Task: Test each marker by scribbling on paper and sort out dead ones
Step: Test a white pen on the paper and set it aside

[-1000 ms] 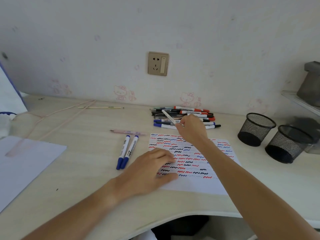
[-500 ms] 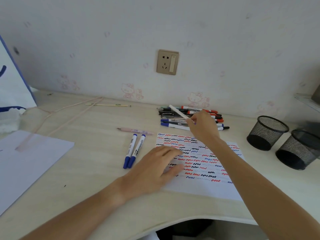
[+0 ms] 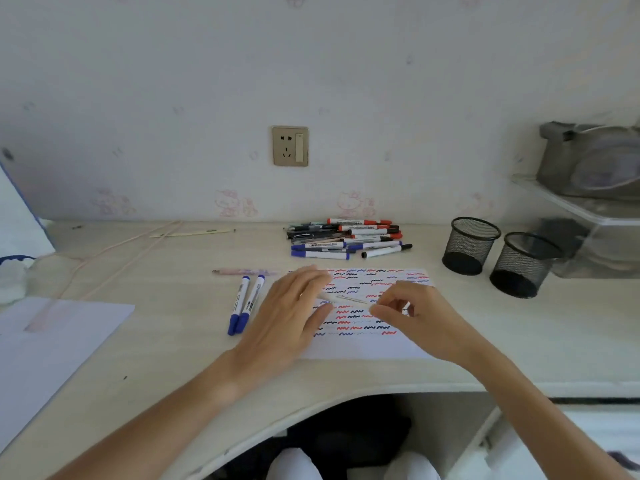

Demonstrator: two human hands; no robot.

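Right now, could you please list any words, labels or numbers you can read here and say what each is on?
None can be read.
Two blue-capped markers: barrel labels too blurred.
Marker pile: printed labels too small.
White marker between left hand and right hand: faint print, unreadable.
Paper: only scribbles.

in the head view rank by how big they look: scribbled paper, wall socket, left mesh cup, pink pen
1. scribbled paper
2. left mesh cup
3. wall socket
4. pink pen, long but very thin

The socket is farther off, so only its apparent size ranks.
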